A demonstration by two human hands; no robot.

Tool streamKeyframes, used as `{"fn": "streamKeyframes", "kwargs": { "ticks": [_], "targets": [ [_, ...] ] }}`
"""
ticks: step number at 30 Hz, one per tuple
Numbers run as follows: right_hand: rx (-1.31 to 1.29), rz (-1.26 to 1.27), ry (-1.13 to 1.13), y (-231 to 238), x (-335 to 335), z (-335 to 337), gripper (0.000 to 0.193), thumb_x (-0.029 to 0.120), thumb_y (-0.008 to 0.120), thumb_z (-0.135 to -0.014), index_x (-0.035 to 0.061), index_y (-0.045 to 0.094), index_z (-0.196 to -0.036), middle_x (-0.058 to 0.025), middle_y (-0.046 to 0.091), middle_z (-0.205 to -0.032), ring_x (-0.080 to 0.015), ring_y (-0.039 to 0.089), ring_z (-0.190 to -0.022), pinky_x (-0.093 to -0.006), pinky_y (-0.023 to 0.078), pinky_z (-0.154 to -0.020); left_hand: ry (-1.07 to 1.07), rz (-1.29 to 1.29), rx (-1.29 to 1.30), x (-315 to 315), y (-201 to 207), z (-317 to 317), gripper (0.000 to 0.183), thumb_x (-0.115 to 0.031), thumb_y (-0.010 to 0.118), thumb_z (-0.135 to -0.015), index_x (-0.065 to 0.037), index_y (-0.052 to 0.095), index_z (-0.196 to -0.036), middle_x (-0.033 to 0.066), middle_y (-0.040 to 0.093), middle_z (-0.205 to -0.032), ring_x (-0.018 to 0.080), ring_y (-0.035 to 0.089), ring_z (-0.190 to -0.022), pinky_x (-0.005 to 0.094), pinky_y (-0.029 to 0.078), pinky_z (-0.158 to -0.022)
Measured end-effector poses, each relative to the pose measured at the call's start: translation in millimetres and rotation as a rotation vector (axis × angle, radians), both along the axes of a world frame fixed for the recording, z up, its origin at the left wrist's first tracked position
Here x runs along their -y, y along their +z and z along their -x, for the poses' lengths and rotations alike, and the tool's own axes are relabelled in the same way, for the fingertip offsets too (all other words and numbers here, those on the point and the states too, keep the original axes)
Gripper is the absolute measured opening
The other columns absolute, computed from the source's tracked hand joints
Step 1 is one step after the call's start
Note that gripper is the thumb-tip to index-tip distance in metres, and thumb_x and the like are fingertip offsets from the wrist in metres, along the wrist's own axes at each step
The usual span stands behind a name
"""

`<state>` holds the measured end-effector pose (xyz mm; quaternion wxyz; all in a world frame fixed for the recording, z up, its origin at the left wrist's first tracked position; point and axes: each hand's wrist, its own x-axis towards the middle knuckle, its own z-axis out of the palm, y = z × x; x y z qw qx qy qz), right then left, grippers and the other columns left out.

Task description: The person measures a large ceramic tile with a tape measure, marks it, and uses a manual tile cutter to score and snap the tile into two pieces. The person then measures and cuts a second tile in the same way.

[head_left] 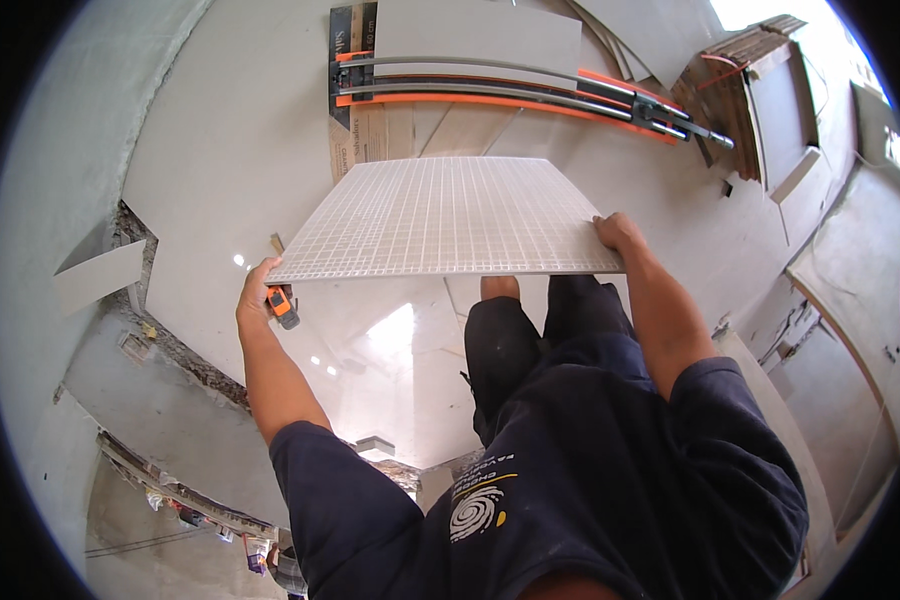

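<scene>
A large pale tile (450, 215) is held up in front of me at about knee height. Its back, covered with a raised grid, faces me. My left hand (257, 285) grips the left near corner, fingers partly hidden. On the right edge, near the corner, my right hand (620, 232) is closed with its thumb on the grid side. An orange and black tape measure (282, 307) shows just beside my left hand; whether it lies on the floor or touches the hand, I cannot tell.
Ahead stands an orange-based tile cutter (530, 100) bearing a grey tile (480, 35), with cardboard (345, 140) beneath its left end. Stacked boxes (760, 100) stand far right. A tile offcut (100, 275) leans at left beside a rough, broken floor edge (195, 365).
</scene>
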<state>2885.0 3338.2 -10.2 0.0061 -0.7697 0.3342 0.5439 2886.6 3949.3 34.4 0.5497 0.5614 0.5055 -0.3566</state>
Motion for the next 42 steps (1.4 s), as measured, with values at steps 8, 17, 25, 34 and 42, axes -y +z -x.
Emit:
{"fn": "streamKeyframes", "kwargs": {
  "ticks": [8, 17, 25, 34, 42],
  "targets": [
    [0.032, 0.001, 0.002, -5.6, 3.9, 5.1, 0.056, 0.047, 0.049, -0.089, -0.0024, 0.059, -0.114, -0.0226, 0.055, -0.122, -0.0374, 0.05, -0.117, -0.0423, 0.039, -0.097, -0.102, -0.321, 0.124, 0.7, 9.9, -3.4, 0.033, -0.034, 0.059, -0.08, 0.0, 0.059, -0.083, 0.0064, 0.054, -0.061, 0.0175, 0.052, -0.045, 0.0317, 0.044, -0.044],
    [0.037, -0.038, -0.022, -15.2, 9.4, 9.3, 0.056, 0.046, 0.048, -0.09, -0.0029, 0.059, -0.114, -0.0233, 0.054, -0.122, -0.0369, 0.05, -0.117, -0.0424, 0.039, -0.098, -1.26, -1.029, 0.631, 128.8, 107.1, 30.6, 0.058, -0.048, 0.074, -0.069, -0.006, 0.059, -0.106, 0.0204, 0.061, -0.102, 0.0356, 0.064, -0.075, 0.0409, 0.053, -0.06],
    [-0.051, -0.202, 0.052, -17.3, 15.8, -7.6, 0.048, 0.043, 0.047, -0.092, 0.0044, 0.06, -0.117, -0.0155, 0.055, -0.126, -0.0315, 0.05, -0.119, -0.0417, 0.04, -0.098, -1.793, -0.735, 0.544, 267.0, 86.2, 10.0, 0.056, -0.039, 0.069, -0.075, -0.01, 0.054, -0.121, 0.0168, 0.048, -0.129, 0.0259, 0.067, -0.071, 0.0327, 0.055, -0.064],
    [-0.187, -0.597, 0.055, -11.1, 64.6, -35.5, 0.048, 0.042, 0.047, -0.091, -0.0009, 0.063, -0.105, -0.023, 0.062, -0.101, -0.0273, 0.066, -0.073, -0.0375, 0.054, -0.067, -1.586, -0.995, 0.664, 282.4, 59.6, 10.4, 0.02, -0.021, 0.065, -0.076, -0.01, 0.061, -0.092, 0.0059, 0.064, -0.099, 0.0236, 0.067, -0.067, 0.034, 0.055, -0.059],
    [0.686, -0.827, 0.298, -104.9, 177.4, 61.9, 0.073, 0.026, 0.074, -0.075, 0.0025, 0.038, -0.134, -0.0217, 0.059, -0.11, -0.0319, 0.06, -0.1, -0.0394, 0.05, -0.083, -1.384, -0.947, 0.716, 284.4, 62.6, 3.2, 0.018, -0.018, 0.07, -0.074, -0.009, 0.059, -0.086, 0.0051, 0.06, -0.086, 0.0278, 0.065, -0.067, 0.039, 0.053, -0.058]
  ]
}}
